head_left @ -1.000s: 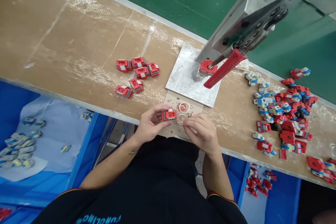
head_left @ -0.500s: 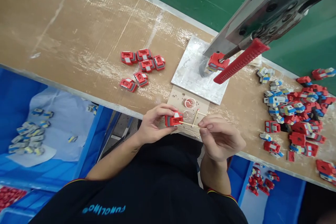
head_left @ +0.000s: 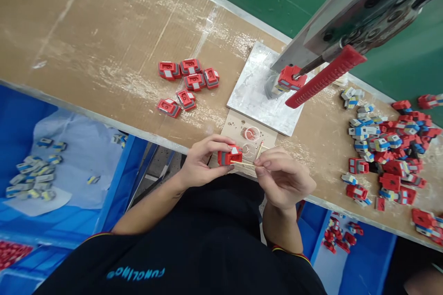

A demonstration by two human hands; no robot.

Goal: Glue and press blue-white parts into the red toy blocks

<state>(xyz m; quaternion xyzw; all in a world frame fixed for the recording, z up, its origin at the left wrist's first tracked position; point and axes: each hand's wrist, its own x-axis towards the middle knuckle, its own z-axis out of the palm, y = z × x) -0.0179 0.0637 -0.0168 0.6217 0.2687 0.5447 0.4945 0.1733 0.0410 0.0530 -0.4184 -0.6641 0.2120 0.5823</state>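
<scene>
Pinched between the thumb and fingers of my left hand [head_left: 204, 160] is a red and grey toy car part [head_left: 226, 157], its hollow side facing up. My right hand [head_left: 285, 175] is closed on a thin wooden stick [head_left: 247, 164], whose far tip reaches into the hollow of the part. Just beyond the hands, a beige card [head_left: 237, 122] carries a small round dish with red stuff [head_left: 251, 134] and a clear dish [head_left: 247, 150]. Another stick with a red tip [head_left: 260, 147] lies beside them.
Several red parts [head_left: 194, 81] stand left of a metal plate [head_left: 256, 73]. A red-handled clamp [head_left: 325, 76] presses a red toy [head_left: 290, 77]. Toys heap at right [head_left: 391, 140]; blue bins [head_left: 117, 184] line the table's front edge. A person's hand [head_left: 424, 281] shows bottom right.
My right hand has moved left, taking the stick further over the red part. My left hand has stayed nearly still. The view has shifted slightly.
</scene>
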